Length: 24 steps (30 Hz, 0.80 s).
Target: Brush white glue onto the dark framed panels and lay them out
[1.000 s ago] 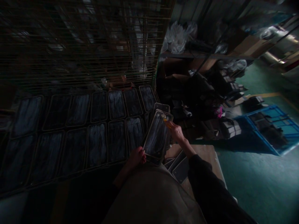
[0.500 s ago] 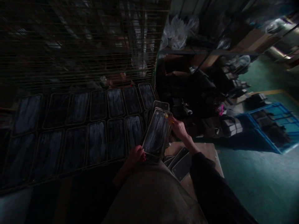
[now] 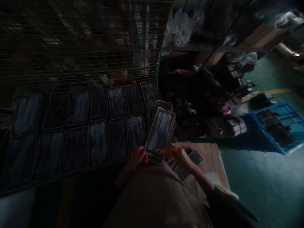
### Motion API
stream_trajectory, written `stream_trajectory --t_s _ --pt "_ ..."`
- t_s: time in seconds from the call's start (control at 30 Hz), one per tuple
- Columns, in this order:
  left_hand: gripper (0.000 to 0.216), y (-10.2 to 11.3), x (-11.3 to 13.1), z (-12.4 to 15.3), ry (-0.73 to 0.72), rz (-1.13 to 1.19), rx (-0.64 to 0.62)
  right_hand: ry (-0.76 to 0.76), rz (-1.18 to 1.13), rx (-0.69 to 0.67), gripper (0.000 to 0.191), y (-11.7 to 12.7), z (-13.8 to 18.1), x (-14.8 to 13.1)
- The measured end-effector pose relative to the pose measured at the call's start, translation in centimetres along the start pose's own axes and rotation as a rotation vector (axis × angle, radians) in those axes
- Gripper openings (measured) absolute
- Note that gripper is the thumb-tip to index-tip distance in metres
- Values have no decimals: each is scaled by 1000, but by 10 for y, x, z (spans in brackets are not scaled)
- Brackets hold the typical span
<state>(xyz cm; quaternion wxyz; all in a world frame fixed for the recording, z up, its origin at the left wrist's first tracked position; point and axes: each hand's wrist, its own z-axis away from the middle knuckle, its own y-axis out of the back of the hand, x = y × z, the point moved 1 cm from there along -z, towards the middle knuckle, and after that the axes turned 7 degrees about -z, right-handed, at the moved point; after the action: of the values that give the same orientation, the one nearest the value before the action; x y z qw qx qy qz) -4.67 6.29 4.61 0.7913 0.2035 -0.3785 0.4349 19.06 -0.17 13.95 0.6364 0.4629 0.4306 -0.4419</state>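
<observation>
A dark rectangular panel (image 3: 160, 131) with rounded corners and a pale rim lies tilted over my lap, on top of other similar panels. Whitish streaks run along its face. My left hand (image 3: 139, 155) is closed on its lower left corner. In my closed right hand (image 3: 180, 155) is a brush (image 3: 168, 150) with an orange-yellow handle. Its tip is at the panel's lower end; the bristles are too dark to make out. Right of my lap, several plain dark panels (image 3: 184, 169) lie overlapping on a wooden board (image 3: 210, 152).
Two rows of streaked panels (image 3: 98, 144) are laid out at the left, before a wire mesh cage (image 3: 95, 63). Dark bundled stacks (image 3: 235, 126) and a blue crate (image 3: 270, 131) stand on the right. Clear plastic bags (image 3: 184, 27) lie on a shelf behind.
My right hand has drawn the brush from the panel's upper end down to its lower end. My left hand keeps hold of the same corner. A pale item on the board has come into sight.
</observation>
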Motion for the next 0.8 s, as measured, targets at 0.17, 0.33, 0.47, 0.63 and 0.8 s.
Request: stream_trajectory --t_s 0.17,0.33,0.47,0.63,0.8 --pt "26 1 1 -2 24 -47 1 119 140 435 32 42 -47 19" --pt "21 3 -2 -3 -16 -85 0 253 252 464 30 47 -89 11" --pt "21 4 -2 -1 -27 -122 8 293 350 323 27 23 -96 11" --pt "22 3 -3 -1 -29 -65 11 221 227 129 29 -4 -59 17" --pt "28 1 -7 -5 4 -31 27 41 -86 -13 33 -19 -22 19"
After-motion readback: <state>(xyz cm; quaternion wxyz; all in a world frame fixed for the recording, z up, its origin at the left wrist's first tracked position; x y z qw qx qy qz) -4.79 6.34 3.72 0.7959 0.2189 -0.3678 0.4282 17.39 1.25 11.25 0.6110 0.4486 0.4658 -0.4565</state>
